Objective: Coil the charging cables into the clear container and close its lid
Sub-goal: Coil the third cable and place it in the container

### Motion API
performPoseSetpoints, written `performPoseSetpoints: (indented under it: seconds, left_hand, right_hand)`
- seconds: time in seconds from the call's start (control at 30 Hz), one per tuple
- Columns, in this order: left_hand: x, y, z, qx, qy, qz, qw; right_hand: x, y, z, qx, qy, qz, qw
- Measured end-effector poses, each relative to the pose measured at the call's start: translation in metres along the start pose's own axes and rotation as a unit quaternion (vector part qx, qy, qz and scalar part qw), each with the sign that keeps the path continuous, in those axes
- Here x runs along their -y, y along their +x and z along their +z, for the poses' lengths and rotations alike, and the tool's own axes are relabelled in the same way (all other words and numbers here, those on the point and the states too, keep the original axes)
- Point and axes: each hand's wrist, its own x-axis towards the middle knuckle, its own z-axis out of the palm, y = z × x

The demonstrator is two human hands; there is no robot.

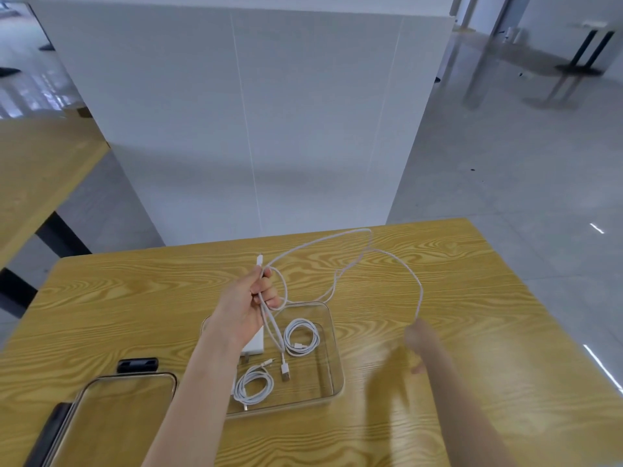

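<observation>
**Inspector:** Status of the coiling?

**Assistant:** Two white charging cables lie coiled inside the clear rectangular plastic container (332,348): one coil (301,337) toward the far side, the other (253,387) at the near left. A white charger block (253,342) sits in it too. The third long white cable (340,264) is in the air, part-looped. The left hand (251,299) grips its gathered loops above the container, one plug sticking up, another hanging down. The right hand (419,342) is blurred; it appears to pinch the loose run, well out to the right.

**Inspector:** Remaining?

**Assistant:** By my judgement: finish that coil, lay it in, fit the clear dark-rimmed lid (121,419), which lies apart at the near left.

**Inspector:** Clearances?

**Assistant:** The yellow wood-grain worktop (472,298) has bare room right of the container; the slack loop reaches near the far edge. A dark object (138,364) lies just beyond the lid
</observation>
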Motion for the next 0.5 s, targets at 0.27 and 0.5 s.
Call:
performPoseSetpoints:
  seconds: [0.27,0.5]
  left_hand:
    - [-0.002,-0.001,-0.002,-0.004,0.002,0.002,1.0]
    - [-0.001,-0.002,0.003,0.0,0.046,0.005,0.999]
  right_hand:
    - [0.01,-0.011,-0.047,-0.009,-0.014,-0.034,0.999]
    - [0.053,-0.065,-0.089,-0.221,0.181,-0.304,0.909]
